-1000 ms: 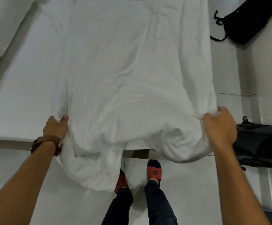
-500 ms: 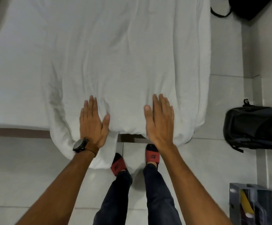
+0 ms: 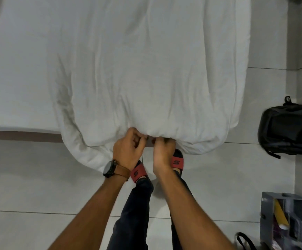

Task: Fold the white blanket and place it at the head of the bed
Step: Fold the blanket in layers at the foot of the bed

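Observation:
The white blanket [image 3: 152,73] lies lengthwise on the bed [image 3: 18,87], and its near end hangs over the foot edge toward the floor. My left hand [image 3: 128,148], with a watch on the wrist, is curled at the middle of the blanket's near edge. My right hand [image 3: 163,150] is close beside it, fingers hooked under the same edge. Both hands pinch the fabric right at the bed's foot. The fingertips are partly hidden by the cloth.
A black backpack [image 3: 289,129] lies on the tiled floor to the right of the bed. A grey box with items [image 3: 285,221] stands at the lower right. My legs and red sandals [image 3: 137,172] are under the hands. The bed's dark frame [image 3: 20,137] runs along the left.
My hands first gripped the blanket's two near corners, then lay flat on top of it. Now both have slid back to the near edge and curled shut on the fabric, close together.

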Tool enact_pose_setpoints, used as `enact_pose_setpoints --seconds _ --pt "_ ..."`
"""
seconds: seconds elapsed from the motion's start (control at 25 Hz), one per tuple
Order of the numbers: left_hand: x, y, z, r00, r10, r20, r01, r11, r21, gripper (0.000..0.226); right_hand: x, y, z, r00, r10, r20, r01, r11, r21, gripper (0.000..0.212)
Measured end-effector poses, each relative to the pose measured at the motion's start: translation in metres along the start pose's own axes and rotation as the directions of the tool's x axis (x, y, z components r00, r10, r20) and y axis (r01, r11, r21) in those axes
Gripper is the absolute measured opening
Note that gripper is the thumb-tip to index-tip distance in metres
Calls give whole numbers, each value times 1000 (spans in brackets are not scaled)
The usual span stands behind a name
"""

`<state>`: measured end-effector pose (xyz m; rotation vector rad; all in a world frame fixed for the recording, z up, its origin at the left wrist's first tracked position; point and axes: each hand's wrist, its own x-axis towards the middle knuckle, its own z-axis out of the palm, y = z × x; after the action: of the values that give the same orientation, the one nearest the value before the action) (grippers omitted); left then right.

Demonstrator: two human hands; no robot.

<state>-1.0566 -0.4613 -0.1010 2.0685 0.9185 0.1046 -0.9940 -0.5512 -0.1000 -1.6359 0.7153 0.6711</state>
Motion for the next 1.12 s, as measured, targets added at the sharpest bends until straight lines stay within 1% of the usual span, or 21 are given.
enact_pose_setpoints --seconds 0.04,0.08,0.12,0.16,0.2,0.24,0.28,0.32,0.36,0.44,0.48,0.52,0.6,0.68,0.72,0.8,0.88,0.92,1.0,1.04,1.12 --pt "-4 5 8 978 -210 -5 205 959 -195 30 6 -4 7 999 47 -19 -46 997 63 23" --pt "-8 12 16 895 -445 36 422 817 -393 30 8 -5 15 994 98 -42 -93 990 107 28" --pt "-10 17 25 758 -641 121 590 595 -546 31 10 -7 23 984 170 -52 -158 969 192 32" --pt "-11 19 31 621 -749 231 669 354 -653 32 12 -9 28 967 251 -45 -231 936 265 35" --pt "-10 21 37 538 -775 332 670 154 -726 37 12 -14 31 942 332 -54 -299 899 319 35" --pt "-9 21 40 519 -753 405 629 16 -777 43 14 -19 31 909 412 -67 -363 858 363 35" --pt "-7 21 41 540 -716 442 572 -73 -817 47 21 -21 30 886 460 -61 -407 832 377 35" --pt "-2 23 40 559 -690 460 515 -146 -845 49 20 -26 26 880 471 -58 -404 807 431 33" --pt "3 25 37 565 -677 471 453 -223 -863 50 20 -26 21 913 405 -47 -343 824 450 29" --pt "15 26 34 543 -681 492 338 -359 -870 45 8 -26 19 939 337 -69 -269 845 461 18" --pt "18 27 31 520 -692 501 307 -396 -865 39 -1 -27 20 949 308 -69 -244 854 460 16" --pt "20 27 28 508 -708 490 281 -402 -871 34 -4 -28 22 961 274 -46 -224 862 454 15" --pt "24 28 19 506 -762 405 199 -354 -914 29 -3 -37 25 961 275 10 -243 831 501 16" --pt "22 29 10 511 -805 301 55 -319 -946 37 0 -43 26 963 262 56 -250 799 547 14" --pt "17 30 5 509 -820 262 -11 -310 -951 39 1 -42 25 964 249 95 -259 793 552 21" --pt "-1 33 -3 499 -830 247 -85 -331 -940 32 -2 -34 22 959 236 154 -282 797 534 37" --pt "-34 31 -9 478 -846 235 -106 -321 -941 30 -9 -27 17 949 233 210 -309 814 492 35" --pt "-53 30 -12 456 -859 233 -101 -310 -945 30 -13 -25 12 941 239 239 -329 810 485 29" --pt "-87 21 -22 399 -872 283 -55 -331 -942 27 -23 -28 0 916 254 309 -385 773 505 12" --pt "-100 15 -27 375 -874 309 -31 -345 -938 26 -27 -28 -5 907 255 335 -406 742 534 18" --pt "-120 -5 -35 375 -866 330 15 -350 -937 26 -37 -13 -14 894 227 386 -431 666 609 29"
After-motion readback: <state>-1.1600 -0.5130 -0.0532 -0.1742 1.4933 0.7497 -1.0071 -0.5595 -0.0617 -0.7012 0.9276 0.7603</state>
